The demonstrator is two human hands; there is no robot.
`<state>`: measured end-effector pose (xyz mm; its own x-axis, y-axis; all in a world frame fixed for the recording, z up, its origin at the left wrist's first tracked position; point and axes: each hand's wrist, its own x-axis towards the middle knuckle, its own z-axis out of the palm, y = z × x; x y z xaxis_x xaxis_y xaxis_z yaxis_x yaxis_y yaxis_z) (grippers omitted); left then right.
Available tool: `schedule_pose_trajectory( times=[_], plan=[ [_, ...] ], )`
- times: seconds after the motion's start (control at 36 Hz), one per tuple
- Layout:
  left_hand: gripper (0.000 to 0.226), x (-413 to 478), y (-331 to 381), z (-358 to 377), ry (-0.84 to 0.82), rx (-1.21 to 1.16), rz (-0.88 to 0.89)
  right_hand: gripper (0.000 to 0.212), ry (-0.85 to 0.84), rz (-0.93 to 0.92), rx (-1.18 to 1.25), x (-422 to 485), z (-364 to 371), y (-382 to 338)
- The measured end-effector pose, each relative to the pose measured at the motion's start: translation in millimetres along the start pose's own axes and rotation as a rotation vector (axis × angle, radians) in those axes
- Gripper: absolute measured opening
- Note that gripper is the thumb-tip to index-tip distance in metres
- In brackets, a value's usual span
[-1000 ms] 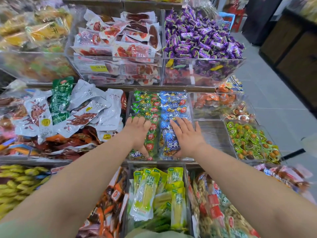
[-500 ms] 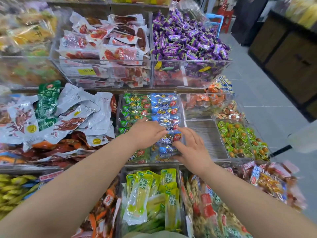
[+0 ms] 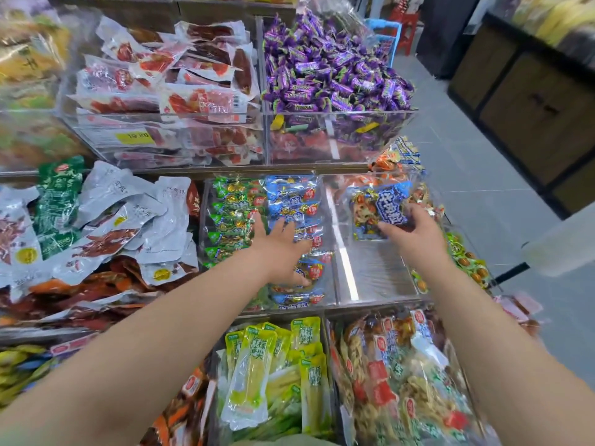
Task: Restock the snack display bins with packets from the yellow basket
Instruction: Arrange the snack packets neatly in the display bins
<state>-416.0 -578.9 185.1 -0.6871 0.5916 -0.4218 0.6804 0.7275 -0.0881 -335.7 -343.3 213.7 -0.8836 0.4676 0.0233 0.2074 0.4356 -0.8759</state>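
Fingers (image 3: 391, 226) of right hand (image 3: 418, 239) curled under blue packet (image 3: 383, 204), gripping its lower edge; thumb hidden. Packet held above bare floor of clear bin (image 3: 373, 275), just beyond fingers, long axis seemingly crosswise, view blurred. Left hand (image 3: 280, 249) flat, fingers spread, pressing blue packet row (image 3: 291, 201) in adjoining bin leftward. Right hand nearer drop spot. No yellow basket in view.

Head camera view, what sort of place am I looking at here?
Most likely a snack shop: clear bins heaped with purple candies and sealed packets, a yellow price label on one bin front.
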Motion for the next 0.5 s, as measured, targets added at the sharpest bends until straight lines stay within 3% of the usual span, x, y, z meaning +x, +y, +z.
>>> schedule_pose_trajectory(
  times=[0.06,0.17,0.22,0.42,0.5],
  plan=[
    [0.099,1.0,4.9,-1.4,0.021,-0.011,-0.020,0.036,-0.023,0.026,-0.015,1.7,4.9,0.8],
    [0.144,9.6,2.6,-8.1,0.036,-0.024,-0.121,0.030,-0.092,0.027,-0.058,-1.9,19.6,3.1],
    [0.153,13.8,-1.5,-10.8,0.026,-0.011,-0.143,0.028,-0.082,0.029,-0.074,-2.0,25.4,4.7],
    [0.141,18.3,-10.0,-16.7,0.061,0.052,-0.106,0.018,-0.057,-0.027,-0.154,10.8,26.2,6.4],
    [0.130,14.2,-11.0,-17.3,0.083,0.055,-0.046,0.023,-0.066,-0.046,-0.164,17.7,24.3,2.1]
  ],
)
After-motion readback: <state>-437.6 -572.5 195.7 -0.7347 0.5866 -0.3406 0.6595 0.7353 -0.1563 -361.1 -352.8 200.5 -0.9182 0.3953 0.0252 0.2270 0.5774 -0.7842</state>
